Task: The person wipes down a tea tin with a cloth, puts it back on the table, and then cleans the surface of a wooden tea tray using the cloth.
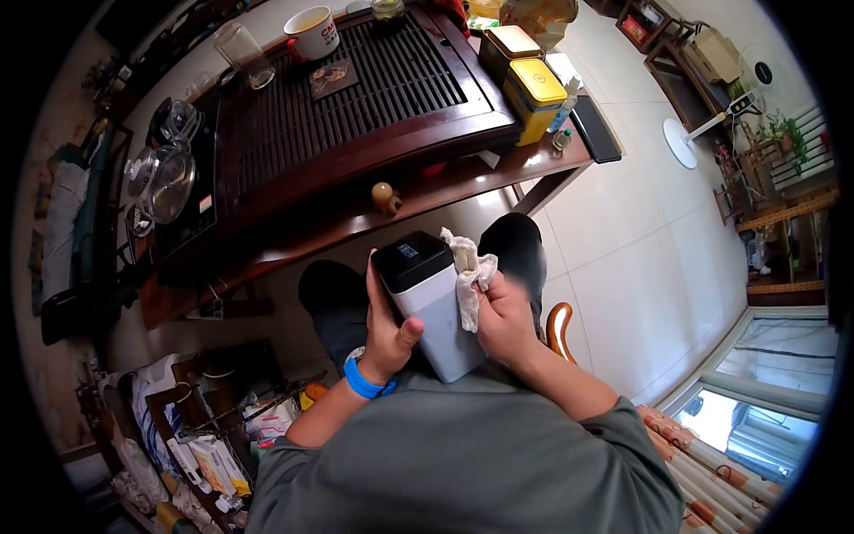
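A tall grey-white canister (438, 325) with a black lid (414, 260) rests tilted in my lap. My left hand (387, 334), with a blue band at the wrist, holds its left side, palm against the wall and thumb on the front. On the other side, my right hand (505, 316) grips a crumpled off-white cloth (469, 271), which lies against the canister's upper right edge and side. The fingertips of my right hand are partly hidden by the cloth.
Ahead stands a dark wooden table with a slatted tea tray (382, 98). On it are a white mug (311, 36), glass teapots (169, 182), yellow tins (534, 98) and a small round figurine (385, 198). A cluttered shelf (213, 400) is at the lower left.
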A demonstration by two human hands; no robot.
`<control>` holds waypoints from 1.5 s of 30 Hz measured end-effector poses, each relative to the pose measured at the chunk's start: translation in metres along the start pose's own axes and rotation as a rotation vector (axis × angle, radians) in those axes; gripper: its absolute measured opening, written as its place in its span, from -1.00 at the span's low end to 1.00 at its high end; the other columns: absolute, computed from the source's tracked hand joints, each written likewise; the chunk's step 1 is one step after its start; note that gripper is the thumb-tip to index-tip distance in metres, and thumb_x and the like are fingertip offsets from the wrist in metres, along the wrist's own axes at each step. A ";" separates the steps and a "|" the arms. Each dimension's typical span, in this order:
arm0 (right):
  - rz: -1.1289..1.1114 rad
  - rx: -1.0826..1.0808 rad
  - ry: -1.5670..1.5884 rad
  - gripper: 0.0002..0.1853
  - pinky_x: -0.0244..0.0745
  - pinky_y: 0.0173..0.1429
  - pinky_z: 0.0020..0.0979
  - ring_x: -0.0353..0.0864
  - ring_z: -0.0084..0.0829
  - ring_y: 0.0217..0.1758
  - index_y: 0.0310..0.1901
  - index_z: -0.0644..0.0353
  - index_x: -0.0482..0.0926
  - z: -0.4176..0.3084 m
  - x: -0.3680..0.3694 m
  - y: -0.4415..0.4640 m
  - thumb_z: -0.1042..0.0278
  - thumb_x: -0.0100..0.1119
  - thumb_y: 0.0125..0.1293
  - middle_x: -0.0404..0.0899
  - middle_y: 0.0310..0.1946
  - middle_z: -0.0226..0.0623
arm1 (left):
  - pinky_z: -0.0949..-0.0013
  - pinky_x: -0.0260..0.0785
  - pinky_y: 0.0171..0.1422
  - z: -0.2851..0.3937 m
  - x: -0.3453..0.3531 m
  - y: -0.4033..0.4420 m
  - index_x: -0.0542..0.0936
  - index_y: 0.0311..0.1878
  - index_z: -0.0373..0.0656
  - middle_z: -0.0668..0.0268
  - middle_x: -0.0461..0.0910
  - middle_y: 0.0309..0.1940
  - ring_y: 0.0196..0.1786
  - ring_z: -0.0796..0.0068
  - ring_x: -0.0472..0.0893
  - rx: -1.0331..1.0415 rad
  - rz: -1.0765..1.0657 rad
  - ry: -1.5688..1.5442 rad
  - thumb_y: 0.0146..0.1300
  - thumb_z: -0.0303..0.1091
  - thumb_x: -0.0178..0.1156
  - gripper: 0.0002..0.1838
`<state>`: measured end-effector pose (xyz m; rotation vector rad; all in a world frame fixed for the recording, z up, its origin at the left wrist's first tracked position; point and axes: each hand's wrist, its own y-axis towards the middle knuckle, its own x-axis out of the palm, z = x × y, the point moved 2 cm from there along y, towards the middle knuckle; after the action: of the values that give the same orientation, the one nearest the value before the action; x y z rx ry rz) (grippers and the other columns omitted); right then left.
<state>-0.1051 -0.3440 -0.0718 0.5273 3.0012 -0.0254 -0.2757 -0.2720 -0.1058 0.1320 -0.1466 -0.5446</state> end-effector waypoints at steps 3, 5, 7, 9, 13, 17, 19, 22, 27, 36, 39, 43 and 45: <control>-0.070 -0.064 0.094 -0.70 0.55 0.08 -0.38 0.71 -0.35 -0.07 0.20 0.30 0.58 0.004 0.000 0.005 0.43 0.10 0.51 0.71 -0.12 -0.17 | 0.18 0.24 0.54 0.010 0.004 0.003 -0.20 0.66 -0.27 0.04 0.28 0.49 0.46 0.22 0.40 -0.075 0.004 -0.135 0.26 0.33 0.30 0.26; -0.187 -0.091 0.113 -0.64 0.49 0.25 -0.35 0.65 -0.24 0.16 0.28 0.29 0.53 0.000 -0.001 0.008 0.43 0.11 0.51 0.64 0.09 -0.07 | 0.15 0.29 0.52 0.005 0.003 0.000 -0.08 0.64 -0.28 0.04 0.32 0.47 0.43 0.18 0.44 -0.212 -0.024 -0.417 0.25 0.33 0.25 0.19; -0.243 -0.164 0.104 -0.58 0.39 0.40 -0.31 0.52 -0.15 0.37 0.34 0.28 0.48 -0.009 0.002 0.008 0.43 0.12 0.50 0.52 0.29 0.01 | 0.07 0.37 0.49 0.012 0.003 0.001 0.20 0.57 -0.27 0.02 0.43 0.41 0.40 0.11 0.51 -0.345 -0.053 -0.590 0.19 0.43 0.12 0.10; -0.242 -0.283 0.060 -0.52 0.25 0.55 -0.28 0.33 -0.07 0.57 0.40 0.28 0.44 -0.017 0.006 0.007 0.43 0.14 0.48 0.35 0.46 0.08 | 0.05 0.36 0.50 0.020 0.002 0.006 0.31 0.52 -0.27 0.00 0.46 0.40 0.40 0.08 0.51 -0.366 -0.005 -0.739 0.18 0.50 0.07 0.10; -0.350 -0.538 -0.137 -0.42 0.11 0.64 -0.17 0.13 0.10 0.65 0.43 0.30 0.40 -0.021 -0.001 0.002 0.54 0.14 0.37 0.23 0.54 0.12 | -0.07 0.38 0.46 0.007 -0.007 0.010 0.32 0.51 -0.22 -0.03 0.43 0.41 0.40 -0.03 0.48 -0.259 0.023 -1.075 0.17 0.55 0.01 0.09; -0.390 -0.653 -0.168 -0.40 0.14 0.64 -0.07 0.23 0.16 0.59 0.38 0.35 0.45 -0.018 -0.005 -0.007 0.63 0.14 0.26 0.32 0.48 0.15 | -0.11 0.42 0.41 0.019 -0.011 0.023 0.35 0.50 -0.17 -0.01 0.48 0.37 0.33 -0.09 0.54 -0.263 0.161 -1.105 0.15 0.58 -0.02 0.09; -0.384 -0.713 -0.107 -0.44 0.17 0.62 0.01 0.29 0.20 0.55 0.33 0.38 0.49 -0.020 -0.007 -0.009 0.67 0.14 0.23 0.37 0.43 0.18 | -0.13 0.45 0.38 0.035 -0.008 0.032 0.37 0.50 -0.09 0.02 0.50 0.34 0.30 -0.09 0.57 -0.226 0.121 -1.220 0.19 0.57 -0.07 0.04; -0.343 -0.811 -0.076 -0.52 0.24 0.57 0.11 0.36 0.22 0.51 0.24 0.38 0.54 -0.021 -0.008 -0.010 0.65 0.21 0.24 0.45 0.37 0.17 | -0.12 0.45 0.37 0.044 -0.008 0.038 0.37 0.50 -0.04 0.07 0.50 0.34 0.29 -0.06 0.57 -0.185 0.072 -1.285 0.22 0.56 -0.11 0.00; -0.059 -1.020 -0.217 -0.60 0.42 0.45 0.05 0.50 0.13 0.40 0.07 0.33 0.58 -0.036 0.007 -0.001 0.44 0.41 0.21 0.54 0.30 0.09 | -0.12 0.32 0.47 0.056 -0.002 0.042 0.24 0.56 -0.08 0.07 0.38 0.41 0.38 -0.04 0.47 -0.134 0.065 -1.379 0.19 0.67 -0.18 0.12; -0.070 -0.973 -0.172 -0.51 0.48 0.42 -0.09 0.59 0.08 0.32 0.21 0.36 0.56 -0.054 0.000 0.032 0.53 0.35 0.21 0.62 0.21 0.03 | -0.16 0.26 0.51 0.059 -0.008 0.050 0.23 0.57 -0.07 0.04 0.34 0.45 0.41 -0.09 0.43 -0.139 0.099 -1.367 0.21 0.64 -0.19 0.10; 0.037 -0.653 0.001 -0.60 0.50 0.36 -0.28 0.64 -0.18 0.27 0.28 0.44 0.50 -0.041 0.002 0.026 0.58 0.17 0.44 0.64 0.19 0.02 | -0.09 0.30 0.50 0.056 -0.020 0.056 0.23 0.57 -0.02 0.08 0.36 0.43 0.41 -0.02 0.44 -0.015 0.141 -1.149 0.30 0.53 -0.16 -0.01; 0.139 -0.152 0.356 -0.62 0.52 0.22 -0.42 0.66 -0.44 0.13 0.35 0.39 0.44 -0.011 0.004 0.018 0.49 -0.03 0.58 0.66 0.13 -0.22 | -0.16 0.31 0.48 0.058 -0.037 0.071 0.23 0.58 -0.03 0.06 0.33 0.47 0.43 -0.12 0.42 -0.025 0.424 -0.883 0.29 0.52 -0.14 -0.01; 0.105 -0.103 0.629 -0.61 0.52 0.21 -0.44 0.66 -0.44 0.12 0.36 0.36 0.42 -0.005 0.008 0.018 0.47 -0.04 0.58 0.65 0.12 -0.23 | -0.21 0.27 0.50 0.050 -0.045 0.073 0.20 0.60 -0.02 0.05 0.28 0.51 0.46 -0.17 0.38 -0.016 0.359 -0.916 0.29 0.51 -0.13 0.00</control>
<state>-0.1066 -0.3238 -0.0677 0.8102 3.5373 0.3690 -0.2856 -0.1908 -0.0497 -0.1687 -1.0378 -0.2116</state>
